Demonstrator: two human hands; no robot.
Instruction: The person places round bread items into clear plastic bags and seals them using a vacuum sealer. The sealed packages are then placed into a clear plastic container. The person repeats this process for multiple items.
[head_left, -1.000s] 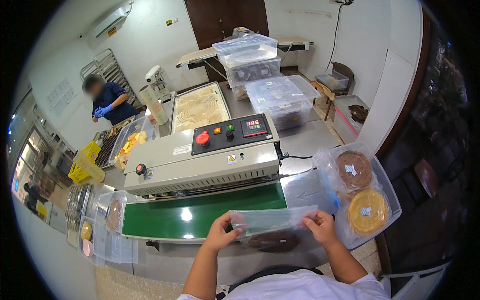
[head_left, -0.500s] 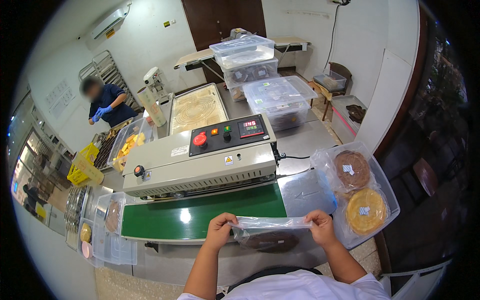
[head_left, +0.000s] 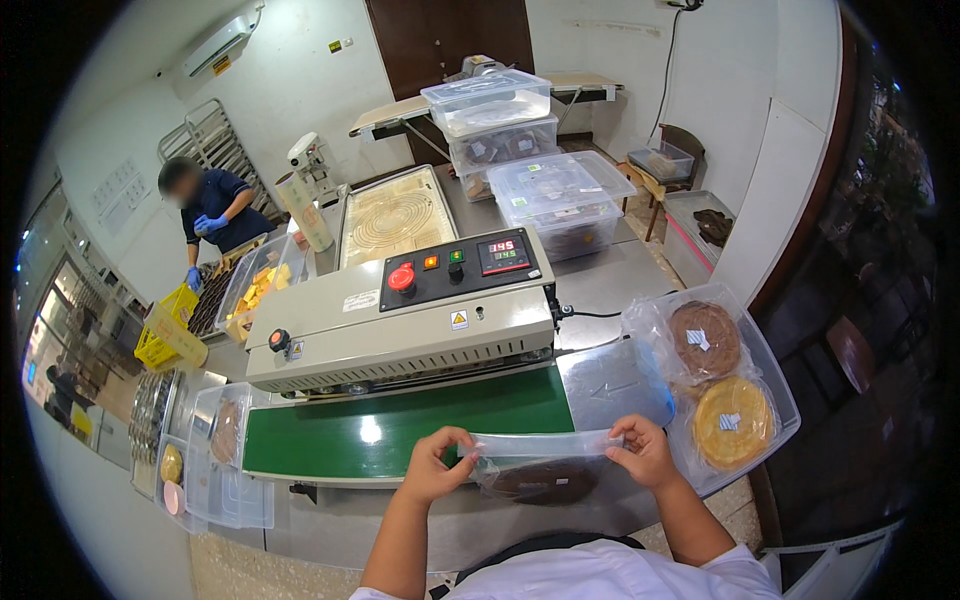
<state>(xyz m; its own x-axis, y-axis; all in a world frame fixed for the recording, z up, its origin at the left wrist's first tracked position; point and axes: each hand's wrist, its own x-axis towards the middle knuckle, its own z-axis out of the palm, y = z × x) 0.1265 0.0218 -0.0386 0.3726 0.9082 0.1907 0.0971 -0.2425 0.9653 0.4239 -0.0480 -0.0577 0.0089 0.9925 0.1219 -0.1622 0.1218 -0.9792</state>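
Observation:
Pinched at its two upper corners, a clear plastic bag [head_left: 545, 446] hangs stretched flat between my hands. A round brown cake layer [head_left: 545, 482] lies in the lower part of the bag, close to the table's front edge. My left hand [head_left: 438, 464] is closed on the bag's left corner, by the front edge of the green conveyor belt [head_left: 400, 430]. My right hand [head_left: 645, 452] is closed on the right corner, just in front of the metal plate [head_left: 610, 385]. Behind the belt stands the band sealing machine [head_left: 400, 318], its display lit.
A clear tub [head_left: 775, 385] of bagged brown and yellow round cakes sits at the right. Another clear tub [head_left: 235, 488] stands left of the belt. Stacked lidded boxes [head_left: 555, 200] and a baking tray [head_left: 440, 185] are behind the machine. A gloved co-worker [head_left: 225, 205] stands at the far left.
My fingers have shifted slightly on the bag's corners, and its top edge now looks folded into a flatter band. The co-worker's one hand has lowered toward the yellow crate.

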